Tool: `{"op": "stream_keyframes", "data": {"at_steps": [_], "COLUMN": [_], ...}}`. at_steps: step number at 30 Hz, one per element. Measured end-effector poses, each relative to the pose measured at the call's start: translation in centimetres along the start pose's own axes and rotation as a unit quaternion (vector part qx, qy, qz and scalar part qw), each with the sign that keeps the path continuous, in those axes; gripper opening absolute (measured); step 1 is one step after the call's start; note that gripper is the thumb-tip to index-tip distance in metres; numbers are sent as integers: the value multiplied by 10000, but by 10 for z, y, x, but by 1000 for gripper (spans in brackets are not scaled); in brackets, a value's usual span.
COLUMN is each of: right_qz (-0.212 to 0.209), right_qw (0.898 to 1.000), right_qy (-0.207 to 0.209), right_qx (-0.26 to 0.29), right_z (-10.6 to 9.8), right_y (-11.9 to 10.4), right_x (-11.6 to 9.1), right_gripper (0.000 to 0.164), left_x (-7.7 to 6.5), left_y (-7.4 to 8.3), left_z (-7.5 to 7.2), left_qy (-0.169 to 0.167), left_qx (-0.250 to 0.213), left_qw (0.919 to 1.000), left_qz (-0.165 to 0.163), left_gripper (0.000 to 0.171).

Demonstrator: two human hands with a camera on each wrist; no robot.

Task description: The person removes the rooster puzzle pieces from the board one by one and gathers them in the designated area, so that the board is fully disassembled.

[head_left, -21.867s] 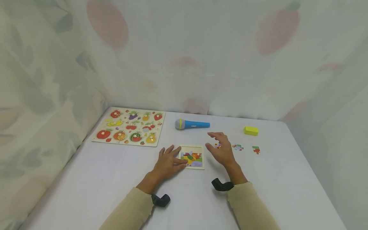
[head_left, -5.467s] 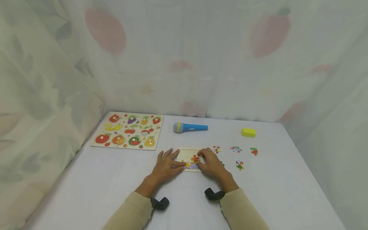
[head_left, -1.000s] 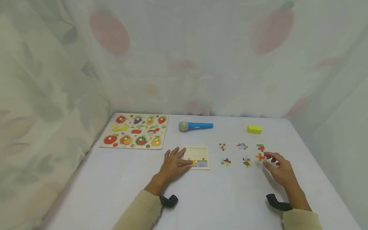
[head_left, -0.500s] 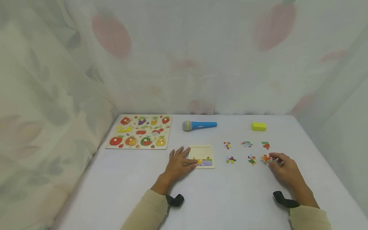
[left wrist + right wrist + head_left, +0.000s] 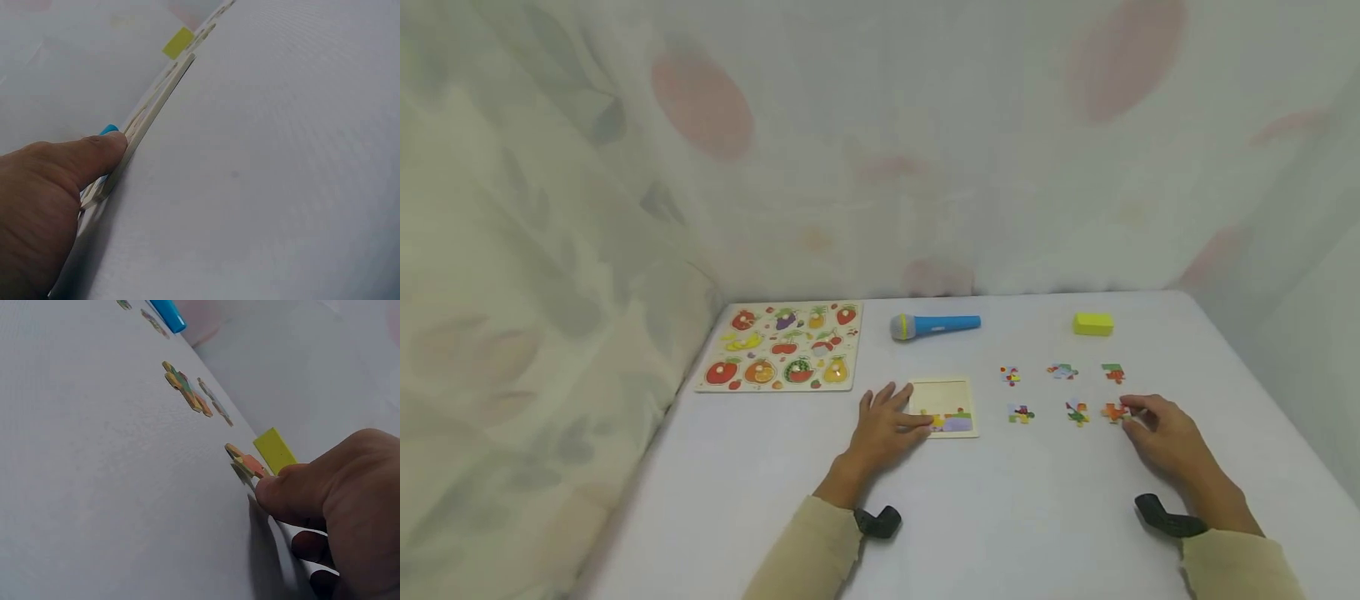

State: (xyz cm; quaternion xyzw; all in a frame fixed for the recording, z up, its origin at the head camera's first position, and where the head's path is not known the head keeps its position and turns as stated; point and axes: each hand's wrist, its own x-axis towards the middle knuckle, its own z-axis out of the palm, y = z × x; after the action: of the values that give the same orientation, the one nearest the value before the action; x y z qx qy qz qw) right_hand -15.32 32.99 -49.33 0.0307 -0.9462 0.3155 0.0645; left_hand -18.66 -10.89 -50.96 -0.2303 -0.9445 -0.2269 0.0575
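In the head view my left hand (image 5: 883, 433) lies at the lower left corner of a small wooden puzzle tray (image 5: 936, 393), fingers spread. The left wrist view shows its thumb (image 5: 106, 153) on the tray's near edge. Puzzle pieces with yellow, green and purple fill the tray's bottom strip; its upper part is bare. At the right, my right hand (image 5: 1176, 433) pinches an orange puzzle piece (image 5: 1111, 412) by its right side. In the right wrist view that piece (image 5: 248, 464) tilts slightly, its shadow beneath. Several loose puzzle pieces, among them a green-and-red one (image 5: 1114, 373), lie nearby.
A fruit knob puzzle board (image 5: 786, 346) lies at the back left. A blue toy microphone (image 5: 946, 324) and a yellow block (image 5: 1093, 324) sit along the back. Cloth curtains (image 5: 850, 150) rise behind the white table (image 5: 1000, 517) and at its sides.
Since the oldest frames, several pieces have left the tray for the table at the right. Within the last second the view shifts, while both hands stay nearly where they were.
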Motion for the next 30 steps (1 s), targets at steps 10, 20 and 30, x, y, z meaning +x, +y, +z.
{"op": "stream_keyframes", "data": {"at_steps": [10,20,30], "right_qz": [114,239,367], "right_qw": [9999,9997,9992], "right_qy": [-13,6,163], "right_qx": [-47,-61,73], "right_z": [3,3,2], "right_y": [2,1,1], "right_x": [1,0,0], "right_gripper": [39,44,45], "left_x": [0,1,1], "left_y": [2,0,1], "left_z": [-1,1,1], "left_qy": [-59,-134,-95], "left_qx": [74,144,56], "left_qw": [9999,9998,9999], "left_qz": [-49,-92,-103], "left_gripper": [29,29,29]}}
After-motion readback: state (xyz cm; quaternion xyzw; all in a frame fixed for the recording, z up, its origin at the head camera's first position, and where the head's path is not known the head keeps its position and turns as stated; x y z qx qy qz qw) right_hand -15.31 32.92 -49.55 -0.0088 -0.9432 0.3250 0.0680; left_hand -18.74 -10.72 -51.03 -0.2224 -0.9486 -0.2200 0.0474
